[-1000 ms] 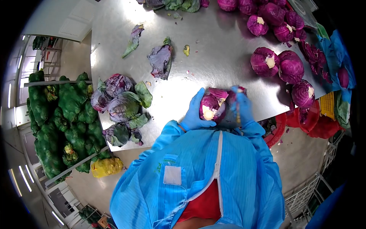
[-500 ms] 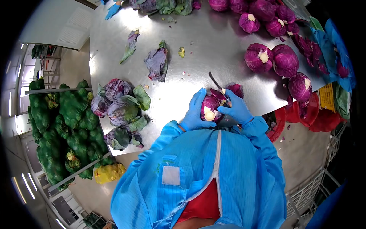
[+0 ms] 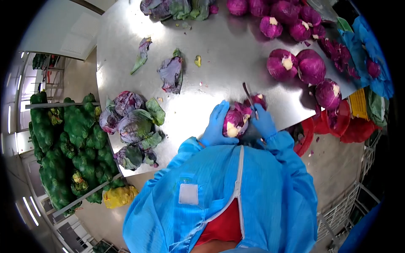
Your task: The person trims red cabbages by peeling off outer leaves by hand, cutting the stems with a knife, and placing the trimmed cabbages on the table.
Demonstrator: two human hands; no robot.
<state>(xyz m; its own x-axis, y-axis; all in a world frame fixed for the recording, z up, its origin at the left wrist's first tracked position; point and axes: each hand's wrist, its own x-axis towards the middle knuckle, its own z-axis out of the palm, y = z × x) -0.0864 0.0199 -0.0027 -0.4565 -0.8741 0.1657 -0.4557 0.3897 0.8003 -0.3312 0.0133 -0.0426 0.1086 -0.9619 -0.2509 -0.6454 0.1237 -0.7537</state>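
Head view, now: the held cabbage (image 3: 233,123) lies between the hands at the near edge of the metal worktop (image 3: 202,50), by the blue jacket (image 3: 211,177). It is glossy purple w/ pale veins, its whitish cut stem (image 3: 231,130) turned toward the wearer, outer leaves partly raised on top. L hand (image 3: 215,127) is cupped around its L side; R hand (image 3: 265,123) grips the knife (image 3: 248,93), dark curved blade pointing away; contact of R fingers w/ the cabbage can't be told. Hands are apart. Vs. prev. frame: R hand has drawn slightly off the cabbage, the blade has tipped more upright, and a co-worker's glove at the far L edge has left view. Counts: 1 held cabbage; 1 knife; 1 purple leaf piece (image 3: 258,100) just beyond R hand; 3 trimmed cabbages (image 3: 311,66) nearby on the R, w/ approx. 7 in the far R heap (image 3: 285,12); 4 untrimmed heads (image 3: 135,125) in the L cluster; 2 large loose leaves (image 3: 170,74) mid-worktop; 1 small yellowish scrap (image 3: 197,61).
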